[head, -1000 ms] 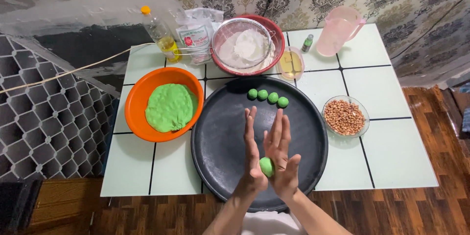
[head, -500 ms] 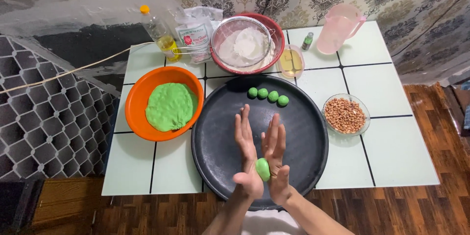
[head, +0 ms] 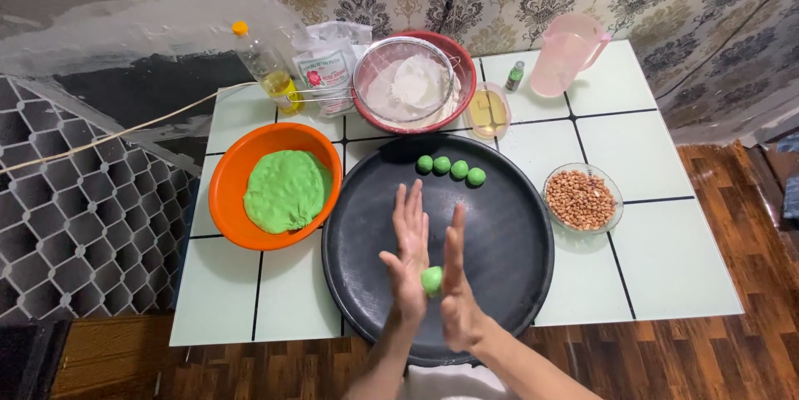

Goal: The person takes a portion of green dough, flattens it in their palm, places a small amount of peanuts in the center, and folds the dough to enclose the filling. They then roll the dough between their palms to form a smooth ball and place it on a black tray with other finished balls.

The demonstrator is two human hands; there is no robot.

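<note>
The white tiled table (head: 674, 267) has bare tiles along its right side and at its near left corner, while the far edge is crowded from left to right. The big round black tray (head: 508, 242) sits at the near middle, its near rim hanging just over the table's near edge; most of its surface is bare, with open room to the right of the hands and across its left part. The orange bowl (head: 229, 192) touches or nearly touches the tray's left rim.

Both hands are raised over the near part of the tray, palms facing each other, fingers straight and pointing away toward the far side. The left hand (head: 409, 258) reaches a little farther than the right hand (head: 456, 279). Pressed between the two flat palms is one small green dough ball (head: 431, 280); neither hand curls its fingers around it, it is only pinched between the palms.

Counted: four finished green balls (head: 450, 168) lie in a short row on the far part of the tray, close together. One mound of green dough (head: 287, 190) fills the orange bowl. One glass bowl of peanuts (head: 581, 198) stands just right of the tray. At the far edge stand one oil bottle (head: 268, 67), one flour bag (head: 326, 71), one red bowl with a sieve of flour (head: 409, 84), one small dish of oil (head: 488, 109), one little green bottle (head: 515, 75) and one pink jug (head: 568, 54)
</note>
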